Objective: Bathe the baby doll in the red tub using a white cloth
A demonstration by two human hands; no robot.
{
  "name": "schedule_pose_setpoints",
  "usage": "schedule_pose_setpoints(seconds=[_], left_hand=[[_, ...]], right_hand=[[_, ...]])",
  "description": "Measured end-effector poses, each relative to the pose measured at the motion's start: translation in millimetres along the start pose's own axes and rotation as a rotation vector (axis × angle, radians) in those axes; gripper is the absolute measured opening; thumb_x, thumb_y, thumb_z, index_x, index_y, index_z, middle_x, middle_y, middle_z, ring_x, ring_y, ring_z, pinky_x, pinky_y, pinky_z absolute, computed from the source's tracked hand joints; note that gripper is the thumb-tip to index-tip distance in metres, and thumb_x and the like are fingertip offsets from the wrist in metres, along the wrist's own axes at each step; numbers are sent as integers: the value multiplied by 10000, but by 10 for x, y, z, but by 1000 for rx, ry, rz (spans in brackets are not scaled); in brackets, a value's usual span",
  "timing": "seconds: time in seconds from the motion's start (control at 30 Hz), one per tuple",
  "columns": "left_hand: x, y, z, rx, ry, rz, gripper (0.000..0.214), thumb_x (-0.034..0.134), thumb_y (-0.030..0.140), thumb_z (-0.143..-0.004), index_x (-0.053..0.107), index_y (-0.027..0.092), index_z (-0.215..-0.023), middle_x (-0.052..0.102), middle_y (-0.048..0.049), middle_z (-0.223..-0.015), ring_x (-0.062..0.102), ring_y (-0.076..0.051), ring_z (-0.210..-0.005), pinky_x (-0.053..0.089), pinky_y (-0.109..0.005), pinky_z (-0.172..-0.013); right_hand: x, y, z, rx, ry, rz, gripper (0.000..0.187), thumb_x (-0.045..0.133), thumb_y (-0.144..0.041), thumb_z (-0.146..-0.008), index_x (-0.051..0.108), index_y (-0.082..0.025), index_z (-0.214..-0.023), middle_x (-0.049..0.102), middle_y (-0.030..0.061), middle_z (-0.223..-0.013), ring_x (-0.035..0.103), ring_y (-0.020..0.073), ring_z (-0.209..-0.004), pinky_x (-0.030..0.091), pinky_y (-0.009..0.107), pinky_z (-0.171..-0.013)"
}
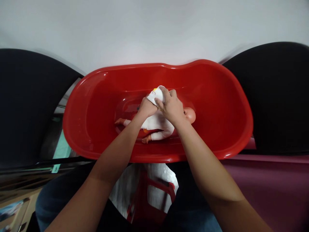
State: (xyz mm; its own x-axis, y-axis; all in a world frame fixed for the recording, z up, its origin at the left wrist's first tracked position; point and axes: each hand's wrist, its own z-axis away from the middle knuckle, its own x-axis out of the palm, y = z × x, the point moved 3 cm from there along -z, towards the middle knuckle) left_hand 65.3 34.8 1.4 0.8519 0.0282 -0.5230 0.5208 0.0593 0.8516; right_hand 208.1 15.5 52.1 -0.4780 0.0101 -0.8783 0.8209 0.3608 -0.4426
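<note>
A baby doll (155, 122) in white clothing lies on its side-to-side length in a red baby bathtub (96, 83). Its head is on the right, partly behind my right wrist, and one arm points left along the near side. Above the doll's body, a small white soft-looking item (155, 94) with a yellow patch is between my hands; I cannot tell its kind. My right hand (171, 104) is closed on it from the right, thumb in front. My left hand (148, 108) is closed against its lower left side, with most fingers hidden.
Black rounded chair backs or seats (277, 96) flank the tub on both sides. A pale wall (154, 32) rises behind it. Below, between my knees, there is a red plastic stool (149, 206). A purplish-pink surface (270, 190) lies at lower right.
</note>
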Motion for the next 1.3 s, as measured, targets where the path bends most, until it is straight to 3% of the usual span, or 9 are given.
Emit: schedule_pose_setpoints(seconds=[0.27,0.47,0.6,0.73,0.8,0.9,1.0,1.13,1.3], left_hand=[[-25,136,96,117,-31,-292,162,650,137,-888,746,237,-971,785,-92,-1038,707,-291,-1072,548,-405,-960],[-10,83,80,149,-10,-442,119,717,170,-857,737,213,-967,727,-136,-1133,638,-338,-1140,509,-468,-1049],[-1,70,104,180,-46,-499,173,685,140,-856,740,198,-1009,686,-146,-1207,598,-336,-1150,500,-467,-1059],[4,93,144,225,-76,-534,243,667,120,-853,744,204,-1068,670,-133,-1256,579,-332,-1164,490,-462,-1078],[9,90,146,221,-75,-529,232,675,117,-846,743,203,-1051,668,-143,-1262,577,-347,-1183,480,-479,-1091],[9,59,126,179,-41,-497,219,694,132,-849,732,213,-1049,681,-146,-1243,581,-356,-1203,474,-491,-1094],[-5,2,103,98,13,-443,211,702,179,-875,717,227,-1079,706,-144,-1190,593,-349,-1188,493,-476,-1051],[-21,-47,81,65,55,-389,185,657,215,-920,711,248,-1093,727,-118,-1173,625,-308,-1132,517,-426,-989],[7,-48,51,116,-4,-291,170,618,206,-930,728,252,-1052,745,-98,-1157,648,-285,-1110,507,-433,-1019]], right_hand=[[-41,38,-23,133,84,-212,643,352,-721,-1086,667,-206,-1309,716,160,-1121,675,285,-1002,527,402,-900],[-31,107,-80,202,111,-397,616,286,-674,-1112,694,-214,-1073,738,115,-957,672,230,-888,483,324,-793],[-16,176,-109,289,18,-447,582,333,-619,-1099,631,-201,-826,696,97,-829,639,216,-810,450,312,-734],[17,255,-111,391,-95,-481,540,392,-568,-1075,577,-206,-720,653,82,-745,594,200,-693,431,324,-690],[29,260,-112,401,-114,-448,576,381,-594,-1077,586,-206,-705,641,92,-723,604,212,-694,446,336,-701],[14,177,-105,294,-25,-331,631,330,-628,-1096,655,-189,-780,663,123,-789,653,250,-809,490,366,-785],[-7,24,-51,101,73,-186,568,389,-623,-1093,724,-165,-1064,699,159,-1028,666,277,-964,515,402,-893],[3,-102,41,-87,72,-28,506,543,-558,-1055,653,-167,-1356,672,179,-1205,635,311,-1091,518,423,-936],[2,-89,40,-32,51,-5,404,489,-524,-1087,660,-184,-1221,668,156,-1138,638,282,-1004,510,392,-870]])
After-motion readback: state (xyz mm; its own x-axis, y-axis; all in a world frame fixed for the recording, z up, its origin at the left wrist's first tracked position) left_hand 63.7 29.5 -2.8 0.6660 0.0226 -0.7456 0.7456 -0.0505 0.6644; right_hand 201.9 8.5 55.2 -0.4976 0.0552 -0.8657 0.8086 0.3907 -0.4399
